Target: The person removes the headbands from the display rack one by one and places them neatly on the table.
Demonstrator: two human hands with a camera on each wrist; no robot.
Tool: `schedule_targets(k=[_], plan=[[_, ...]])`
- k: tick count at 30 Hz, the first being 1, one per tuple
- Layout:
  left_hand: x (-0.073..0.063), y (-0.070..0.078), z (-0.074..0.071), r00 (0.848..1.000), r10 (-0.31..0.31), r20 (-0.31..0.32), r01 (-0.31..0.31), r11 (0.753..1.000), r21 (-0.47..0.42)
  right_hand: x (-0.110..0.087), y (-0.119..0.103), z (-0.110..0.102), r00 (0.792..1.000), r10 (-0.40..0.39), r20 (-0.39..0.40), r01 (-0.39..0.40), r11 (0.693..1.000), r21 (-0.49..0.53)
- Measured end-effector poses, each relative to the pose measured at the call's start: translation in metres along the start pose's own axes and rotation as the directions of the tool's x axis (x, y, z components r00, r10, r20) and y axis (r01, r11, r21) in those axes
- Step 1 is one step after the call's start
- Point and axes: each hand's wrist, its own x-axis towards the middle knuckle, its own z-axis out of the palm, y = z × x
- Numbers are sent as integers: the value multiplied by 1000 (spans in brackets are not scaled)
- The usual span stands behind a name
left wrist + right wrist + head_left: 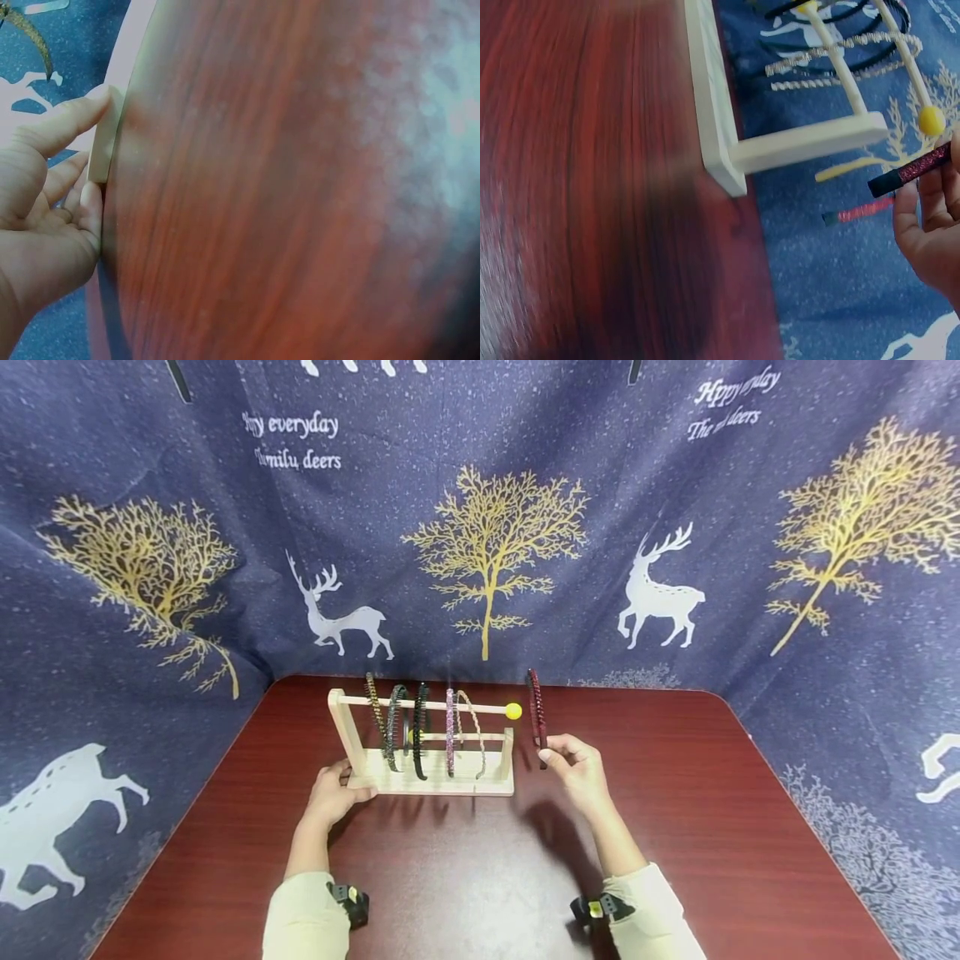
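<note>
There are two hands (581, 772), two wrist cameras (355, 903), two sleeves (648, 914), one table (712, 827), and one wooden rack (397, 783) with two rods (487, 708) and two yellow balls (513, 711); at least six headbands (537, 706) show, and three golden trees (489, 585).

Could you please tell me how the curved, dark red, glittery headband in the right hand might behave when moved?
The headband is probably stiff, perhaps springy: its free end sticks out unsupported while the right hand grips it near the other. It is probably light, being a narrow band held in the fingers.
</note>
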Motion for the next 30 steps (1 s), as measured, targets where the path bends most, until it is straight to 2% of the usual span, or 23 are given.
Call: schedule_targets(k=[5,9,14,19,23,30], plan=[[0,1,0,1000,-8,-6,8,1000,3,0,1,-8,999,24,31,-23,999,-43],[-1,0,0,1000,-11,-4,11,1000,3,0,5,-14,998,44,48,-38,993,-116],[-2,0,0,1000,-6,-6,6,1000,-3,1,11,-23,996,69,51,-61,986,-156],[-2,0,0,1000,0,-11,0,1000,-21,5,20,-31,992,125,23,-119,977,-178],[-1,0,1,1000,0,-11,0,1000,-23,8,39,-39,993,117,16,-111,970,-216],[0,-1,1,1000,-10,0,10,999,-37,14,78,-51,999,42,17,-35,956,-290]])
